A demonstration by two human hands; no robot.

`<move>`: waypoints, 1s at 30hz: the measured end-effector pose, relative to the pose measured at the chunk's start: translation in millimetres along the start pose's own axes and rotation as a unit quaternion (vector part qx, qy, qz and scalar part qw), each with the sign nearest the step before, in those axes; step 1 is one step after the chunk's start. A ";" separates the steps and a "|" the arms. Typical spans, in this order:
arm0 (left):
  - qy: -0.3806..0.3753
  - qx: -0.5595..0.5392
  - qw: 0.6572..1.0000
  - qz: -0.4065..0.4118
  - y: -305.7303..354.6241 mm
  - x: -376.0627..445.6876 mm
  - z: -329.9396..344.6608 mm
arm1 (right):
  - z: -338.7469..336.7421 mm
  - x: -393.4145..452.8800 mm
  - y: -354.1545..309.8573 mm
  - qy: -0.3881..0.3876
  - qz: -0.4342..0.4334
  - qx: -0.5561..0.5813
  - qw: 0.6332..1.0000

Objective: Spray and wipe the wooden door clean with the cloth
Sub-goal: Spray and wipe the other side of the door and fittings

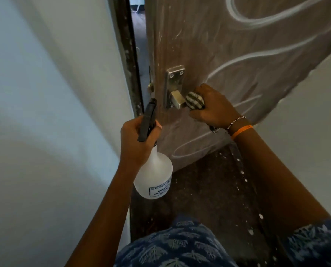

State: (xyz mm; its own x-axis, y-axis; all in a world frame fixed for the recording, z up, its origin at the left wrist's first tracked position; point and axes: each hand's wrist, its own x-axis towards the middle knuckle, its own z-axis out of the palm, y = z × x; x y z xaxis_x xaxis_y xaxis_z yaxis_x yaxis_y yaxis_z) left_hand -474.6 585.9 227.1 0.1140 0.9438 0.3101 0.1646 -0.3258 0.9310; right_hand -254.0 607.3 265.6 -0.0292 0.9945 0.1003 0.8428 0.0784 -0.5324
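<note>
Right hand (212, 106): fingers curled round a balled striped cloth (195, 100), pressed at the metal door handle (177, 99), centre of frame. Left hand (136, 139): fingers wrapped round the neck of the white spray bottle (155, 176), nozzle aimed at the door edge. The wooden door (228, 45), upper right, appears streaked and dusty; most wiping probably remains.

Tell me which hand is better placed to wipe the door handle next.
Right. The right hand already grips the balled cloth against the handle. The left hand is busy holding the spray bottle.
</note>
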 end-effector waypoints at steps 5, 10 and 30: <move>0.039 0.005 0.999 -0.023 -18.5 28.6 -8.2 | 32.4 53.8 -2.9 -0.041 0.073 0.221 0.972; 0.084 0.029 0.994 -0.059 -23.2 67.1 1.9 | 53.2 105.0 7.4 -0.093 0.089 0.337 0.933; 0.208 0.058 0.970 -0.116 -32.9 171.0 40.5 | 57.8 216.6 22.3 -0.117 0.018 0.284 0.952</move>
State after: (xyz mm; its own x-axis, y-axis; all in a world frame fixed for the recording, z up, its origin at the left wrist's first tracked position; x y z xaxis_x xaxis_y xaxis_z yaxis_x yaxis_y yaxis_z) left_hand -420.8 755.8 241.8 -0.3399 0.9252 0.1686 0.2505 -0.0837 0.9645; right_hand -272.6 828.4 226.8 -0.1806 0.9802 -0.0815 0.4219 0.0024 -0.9066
